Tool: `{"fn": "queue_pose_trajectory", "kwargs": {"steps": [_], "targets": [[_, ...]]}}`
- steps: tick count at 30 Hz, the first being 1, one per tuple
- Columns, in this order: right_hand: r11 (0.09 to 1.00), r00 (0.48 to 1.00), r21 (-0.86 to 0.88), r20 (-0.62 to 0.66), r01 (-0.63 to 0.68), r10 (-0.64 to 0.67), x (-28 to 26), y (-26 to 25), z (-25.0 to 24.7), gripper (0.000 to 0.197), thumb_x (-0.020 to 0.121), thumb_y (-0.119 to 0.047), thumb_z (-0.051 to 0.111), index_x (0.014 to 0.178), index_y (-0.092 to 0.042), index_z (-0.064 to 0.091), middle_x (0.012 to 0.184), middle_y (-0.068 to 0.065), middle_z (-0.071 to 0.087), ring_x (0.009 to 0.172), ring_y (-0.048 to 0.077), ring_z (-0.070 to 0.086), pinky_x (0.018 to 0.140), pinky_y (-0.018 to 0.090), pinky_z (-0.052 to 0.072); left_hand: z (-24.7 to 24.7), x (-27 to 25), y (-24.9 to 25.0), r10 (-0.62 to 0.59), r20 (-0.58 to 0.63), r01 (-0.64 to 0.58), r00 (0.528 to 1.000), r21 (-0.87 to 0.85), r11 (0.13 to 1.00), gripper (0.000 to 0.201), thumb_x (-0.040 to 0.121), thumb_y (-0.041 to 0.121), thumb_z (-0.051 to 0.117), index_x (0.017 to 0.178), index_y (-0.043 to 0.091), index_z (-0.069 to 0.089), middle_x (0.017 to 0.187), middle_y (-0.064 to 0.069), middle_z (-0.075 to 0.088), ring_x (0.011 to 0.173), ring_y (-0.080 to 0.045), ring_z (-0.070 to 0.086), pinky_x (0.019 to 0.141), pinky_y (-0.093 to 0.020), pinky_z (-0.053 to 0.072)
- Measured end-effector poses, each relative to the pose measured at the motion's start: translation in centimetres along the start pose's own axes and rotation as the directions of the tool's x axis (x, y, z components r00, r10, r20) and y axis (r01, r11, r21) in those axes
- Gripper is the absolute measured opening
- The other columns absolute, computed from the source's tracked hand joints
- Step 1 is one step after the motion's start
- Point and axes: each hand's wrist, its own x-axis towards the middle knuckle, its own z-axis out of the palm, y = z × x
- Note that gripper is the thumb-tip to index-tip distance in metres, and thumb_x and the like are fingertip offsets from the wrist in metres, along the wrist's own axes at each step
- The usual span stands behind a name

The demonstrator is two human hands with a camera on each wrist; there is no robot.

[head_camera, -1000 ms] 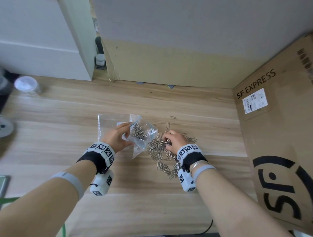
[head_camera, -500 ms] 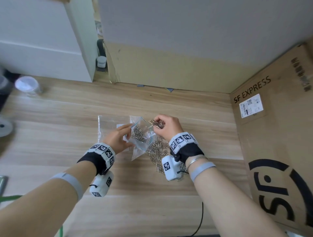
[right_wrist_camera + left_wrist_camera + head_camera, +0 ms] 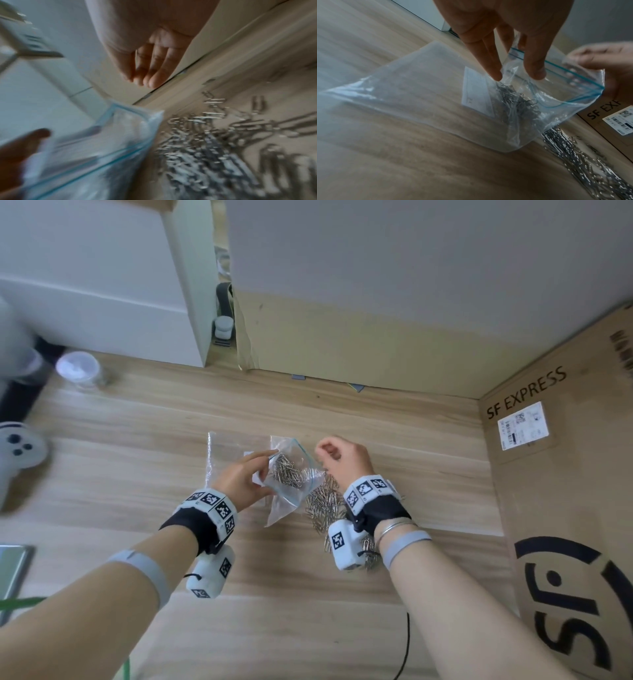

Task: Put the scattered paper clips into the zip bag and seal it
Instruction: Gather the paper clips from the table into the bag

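Note:
My left hand (image 3: 246, 477) pinches the rim of a clear zip bag (image 3: 294, 484) with a blue seal line and holds its mouth open above the table. In the left wrist view its fingertips (image 3: 495, 76) press the bag (image 3: 547, 112) wall from both sides. Several silver paper clips (image 3: 286, 472) lie inside the bag. My right hand (image 3: 342, 457) hovers just right of the bag's mouth, fingers loosely curled and empty (image 3: 150, 70). A pile of loose paper clips (image 3: 325, 505) lies on the wooden table beneath it, also seen blurred as paper clips (image 3: 214, 155).
A second flat clear bag (image 3: 233, 450) with a white label lies under the left hand. A large SF Express cardboard box (image 3: 565, 491) stands close on the right. A white controller (image 3: 17, 453) and a clear lidded jar (image 3: 78, 368) sit far left. A black cable (image 3: 406, 642) runs near the table's front.
My right hand rose from the pile with a pinch of clips, brought them to the bag's mouth, and now shows none in its fingers. The left hand kept hold of the bag.

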Motion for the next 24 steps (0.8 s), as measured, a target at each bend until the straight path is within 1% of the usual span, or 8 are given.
{"fn": "queue_pose_trajectory", "kwargs": {"steps": [2,4,6,10,14,17,20,24], "targets": [[0.993,0.998,-0.100,0.033,-0.056,0.060,0.6,1.9,-0.3,0.021,0.089,-0.014,0.053,0.108,-0.014,0.061,0.107,0.005,0.066,0.092,0.016,0.061,0.091,0.035,0.052,-0.1,-0.2,-0.1,-0.003,-0.015,0.003,1.000,-0.008,1.000,0.054,0.063,0.006,0.077,0.059,0.032,0.030,0.123,0.012,0.046,0.103,-0.018,0.060,0.077,-0.040,0.054],[0.975,0.967,-0.218,0.234,-0.046,0.098,0.7,3.5,0.4,0.034,0.089,-0.009,0.050,0.121,-0.020,0.054,0.128,0.003,0.054,0.119,0.021,0.047,0.109,0.040,0.035,-0.2,-0.3,-0.3,-0.009,-0.023,0.009,1.000,-0.010,1.000,0.054,0.064,0.005,0.077,0.060,0.030,0.029,0.121,0.014,0.047,0.102,-0.018,0.060,0.075,-0.039,0.054],[0.960,0.921,-0.277,0.381,0.034,0.077,0.5,4.2,1.6,0.044,0.088,-0.014,0.052,0.130,-0.026,0.046,0.140,-0.001,0.041,0.133,0.024,0.028,0.114,0.044,0.020,-0.2,-0.5,-0.6,-0.020,-0.029,0.019,0.999,-0.020,1.000,0.053,0.065,0.005,0.077,0.060,0.028,0.030,0.118,0.019,0.047,0.099,-0.017,0.061,0.072,-0.035,0.055],[0.889,0.874,-0.424,0.483,0.176,0.057,-0.1,4.3,2.7,0.069,0.076,-0.053,0.062,0.136,-0.033,0.035,0.150,-0.011,0.023,0.137,0.023,0.013,0.112,0.048,0.015,-0.5,-0.8,-0.7,-0.037,-0.019,0.036,0.999,-0.030,0.999,0.049,0.068,0.004,0.074,0.059,0.026,0.031,0.123,0.011,0.047,0.092,-0.014,0.063,0.065,-0.024,0.054],[0.835,0.822,-0.466,0.569,0.292,0.030,-1.4,5.2,1.8,0.083,0.061,-0.054,0.074,0.133,-0.043,0.034,0.151,-0.012,0.017,0.136,0.021,0.011,0.112,0.050,0.015,-0.6,-0.8,-0.7,-0.046,-0.013,0.045,0.999,-0.029,0.999,0.048,0.070,0.002,0.072,0.060,0.025,0.031,0.125,0.009,0.048,0.093,-0.013,0.062,0.064,-0.026,0.055],[0.823,0.815,-0.467,0.580,0.323,0.009,-2.3,5.9,1.6,0.078,0.062,-0.046,0.077,0.129,-0.045,0.038,0.149,-0.011,0.021,0.134,0.021,0.016,0.109,0.046,0.023,-0.4,-0.7,-1.1,-0.044,-0.012,0.045,0.999,0.019,0.999,0.049,0.068,0.006,0.074,0.060,0.028,0.031,0.129,0.002,0.053,0.100,-0.018,0.062,0.070,-0.037,0.056],[0.879,0.840,-0.395,0.542,0.268,-0.012,-2.5,5.9,1.7,0.052,0.072,-0.033,0.072,0.119,-0.037,0.050,0.143,-0.010,0.031,0.129,0.021,0.027,0.106,0.043,0.035,-0.3,-0.7,-1.2,-0.033,-0.003,0.034,0.999,0.048,0.998,0.051,0.068,0.008,0.075,0.060,0.029,0.030,0.129,0.000,0.054,0.103,-0.019,0.062,0.072,-0.041,0.056],[0.905,0.855,-0.351,0.518,0.240,-0.026,-2.5,5.8,1.8,0.025,0.084,-0.019,0.061,0.108,-0.025,0.058,0.134,-0.006,0.042,0.124,0.021,0.037,0.103,0.037,0.036,-0.4,-0.7,-1.2,-0.027,0.003,0.027,1.000,0.036,0.999,0.050,0.067,0.007,0.075,0.060,0.029,0.031,0.126,0.005,0.053,0.101,-0.021,0.062,0.071,-0.045,0.055]]}}
